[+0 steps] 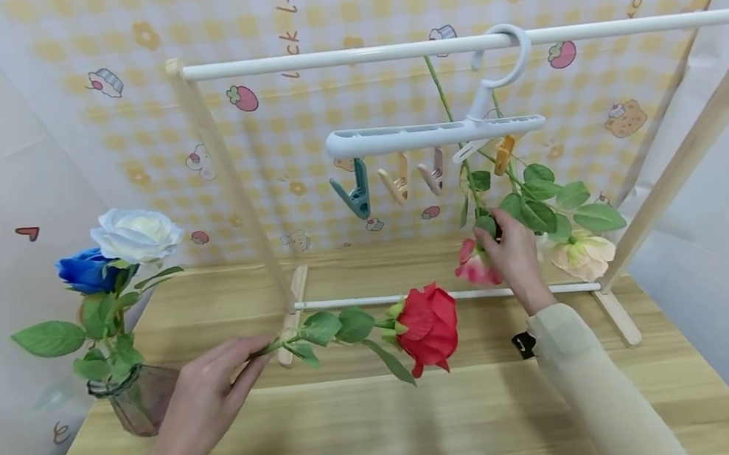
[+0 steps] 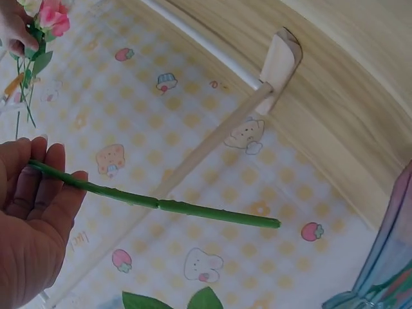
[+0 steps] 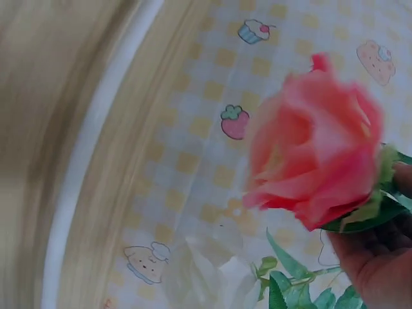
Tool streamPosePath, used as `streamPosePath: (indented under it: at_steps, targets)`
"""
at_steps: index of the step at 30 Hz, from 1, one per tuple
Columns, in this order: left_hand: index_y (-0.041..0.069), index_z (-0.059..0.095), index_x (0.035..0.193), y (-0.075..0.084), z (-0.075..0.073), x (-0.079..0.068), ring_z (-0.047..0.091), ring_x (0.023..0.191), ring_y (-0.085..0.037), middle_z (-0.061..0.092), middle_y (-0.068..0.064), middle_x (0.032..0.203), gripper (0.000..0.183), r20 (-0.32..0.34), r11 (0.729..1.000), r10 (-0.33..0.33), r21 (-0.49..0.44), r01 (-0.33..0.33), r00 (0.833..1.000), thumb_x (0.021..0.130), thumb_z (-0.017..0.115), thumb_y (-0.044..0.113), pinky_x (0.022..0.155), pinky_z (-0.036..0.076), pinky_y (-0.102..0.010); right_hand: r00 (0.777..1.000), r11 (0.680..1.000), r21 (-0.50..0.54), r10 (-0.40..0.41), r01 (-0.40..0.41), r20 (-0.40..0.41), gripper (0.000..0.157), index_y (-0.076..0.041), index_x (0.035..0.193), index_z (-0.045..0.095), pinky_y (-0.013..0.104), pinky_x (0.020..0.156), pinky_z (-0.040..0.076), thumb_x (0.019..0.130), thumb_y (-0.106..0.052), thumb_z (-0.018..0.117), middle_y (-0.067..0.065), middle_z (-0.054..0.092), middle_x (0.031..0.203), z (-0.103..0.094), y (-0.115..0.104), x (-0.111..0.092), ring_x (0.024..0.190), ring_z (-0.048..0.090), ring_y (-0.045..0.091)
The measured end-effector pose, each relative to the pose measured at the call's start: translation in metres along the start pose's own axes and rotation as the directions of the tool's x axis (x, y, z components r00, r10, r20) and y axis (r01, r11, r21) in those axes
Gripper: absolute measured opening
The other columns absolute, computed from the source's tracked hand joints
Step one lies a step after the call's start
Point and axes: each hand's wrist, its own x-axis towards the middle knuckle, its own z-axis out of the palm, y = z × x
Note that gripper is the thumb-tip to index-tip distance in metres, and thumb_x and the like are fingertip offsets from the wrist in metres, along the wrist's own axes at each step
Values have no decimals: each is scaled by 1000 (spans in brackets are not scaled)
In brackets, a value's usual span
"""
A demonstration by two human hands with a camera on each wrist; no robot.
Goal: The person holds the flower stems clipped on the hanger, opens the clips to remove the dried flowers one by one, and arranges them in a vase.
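My left hand [image 1: 218, 391] pinches the green stem [image 2: 193, 209] of a red rose [image 1: 430, 327], which lies sideways with its bloom to the right. My right hand [image 1: 510, 249] grips a pink rose [image 1: 475, 264] just behind its bloom; the flower hangs head down, its stem rising behind the pale blue hanger [image 1: 395, 138]. A white clothes peg [image 1: 471, 149] is beside that stem; whether it clamps it I cannot tell. To the right, a cream flower [image 1: 584, 255] also hangs head down near the orange peg [image 1: 504, 155]. Teal [image 1: 355, 191], beige [image 1: 397, 179] and greyish pink [image 1: 434, 173] pegs hang from the hanger.
The hanger hooks over the white rail [image 1: 333, 58] of a wooden stand [image 1: 226, 175], whose lower bar [image 1: 352, 302] runs behind the red rose. On the left, a glass vase [image 1: 136, 400] holds a white rose [image 1: 136, 235] and a blue rose [image 1: 85, 272]. A black item [image 1: 523, 345] shows at the right cuff.
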Motion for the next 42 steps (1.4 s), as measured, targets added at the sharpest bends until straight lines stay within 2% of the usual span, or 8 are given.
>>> streamPosePath:
  at_steps: [4, 11, 19, 25, 29, 34, 37, 42]
  targets:
    - [12, 72, 98, -4, -6, -8, 67, 76, -9, 71, 1, 88, 38, -45, 999, -35, 4, 35, 998, 66, 77, -8, 63, 49, -11, 997, 998, 61, -20, 24, -78, 33, 5, 117, 56, 36, 67, 47, 89, -10, 63, 24, 65, 98, 6, -1, -13, 81, 61, 32]
    - [0, 67, 110, -13, -20, -16, 58, 90, 14, 71, -13, 93, 44, -143, 987, -118, -124, 101, 983, 71, 69, -20, 62, 46, -4, 971, 982, 151, -80, 116, -223, 28, 3, 112, 61, 4, 58, 38, 86, -6, 67, 20, 68, 87, 9, -4, -38, 68, 52, 3]
    - [-7, 62, 116, -19, -29, -18, 58, 71, 13, 64, 21, 99, 42, -195, 961, -192, -235, 144, 962, 77, 58, -24, 54, 44, -5, 956, 973, 166, -114, 162, -269, 34, 5, 119, 60, 1, 67, 39, 85, 4, 64, 26, 66, 100, -10, 1, -56, 80, 49, -15]
    - [-10, 59, 117, -29, -37, -10, 60, 85, 14, 61, 32, 98, 34, -245, 938, -307, -242, 249, 920, 84, 56, -18, 71, 45, -2, 946, 972, 155, -127, 179, -298, 30, 8, 115, 61, 0, 72, 39, 85, 4, 63, 27, 65, 103, -27, -8, -56, 86, 51, -18]
    - [-11, 57, 117, -37, -49, 4, 64, 81, 8, 65, 25, 93, 31, -272, 876, -447, -325, 356, 852, 87, 52, -15, 73, 49, -7, 962, 979, 179, -47, 98, -269, 31, 8, 117, 59, 1, 68, 39, 86, 3, 62, 25, 65, 100, -33, -15, -56, 80, 51, -14]
    - [-3, 61, 116, -52, -71, 33, 66, 72, -1, 70, 11, 83, 27, -342, 755, -616, -515, 406, 710, 90, 55, -5, 68, 51, -10, 969, 979, 194, -13, 62, -246, 33, 8, 119, 58, 1, 65, 40, 86, 5, 61, 24, 65, 95, -36, -15, -59, 77, 50, -14]
    - [2, 61, 119, -62, -78, 46, 66, 74, -1, 70, 10, 85, 28, -418, 766, -617, -512, 389, 667, 92, 54, 2, 69, 51, -10, 972, 981, 185, -4, 49, -234, 34, 6, 121, 57, 2, 61, 40, 87, 4, 61, 15, 64, 91, -37, -12, -61, 74, 50, -13]
    - [8, 61, 121, -79, -83, 56, 65, 79, 3, 67, 17, 89, 28, -519, 815, -579, -370, 446, 629, 94, 51, 6, 73, 48, -6, 973, 981, 191, 14, 31, -231, 35, 1, 122, 58, 5, 56, 39, 87, 1, 61, -17, 56, 88, -38, -11, -64, 69, 50, -9]
